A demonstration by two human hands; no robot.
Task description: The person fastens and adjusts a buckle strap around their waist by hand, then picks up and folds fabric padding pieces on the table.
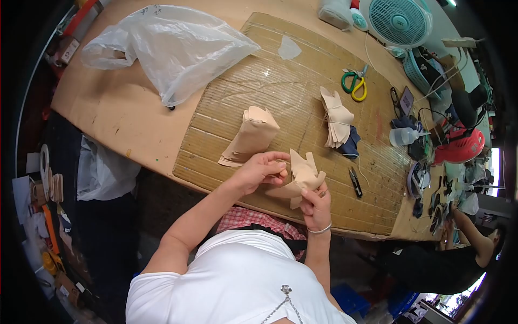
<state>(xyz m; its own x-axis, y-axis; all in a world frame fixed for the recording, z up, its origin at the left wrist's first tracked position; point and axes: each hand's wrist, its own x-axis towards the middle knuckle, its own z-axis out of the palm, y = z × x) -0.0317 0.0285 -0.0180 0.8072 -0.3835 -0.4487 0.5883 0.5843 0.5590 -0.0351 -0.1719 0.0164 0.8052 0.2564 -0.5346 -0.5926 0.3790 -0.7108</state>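
My right hand [316, 206] grips a small bunch of beige, leather-like cut pieces [304, 174] that fan out in several directions. Just left of them, my left hand [260, 173] is closed, thumb and fingers pinched together; what it pinches, if anything, is too small to make out. A folded stack of the same beige material [251, 135] rests on the cardboard behind my left hand. Farther back to the right lies another beige bundle [339, 119], with a cord around its middle and a dark blue piece [350, 143] against it.
Corrugated cardboard [216, 116] covers the table's middle. A clear plastic bag [183, 51] lies at back left. Scissors with green and yellow handles [355, 86], a black pen-like tool [355, 182] and a squeeze bottle [402, 137] lie rightward. Another person [469, 232] is at far right.
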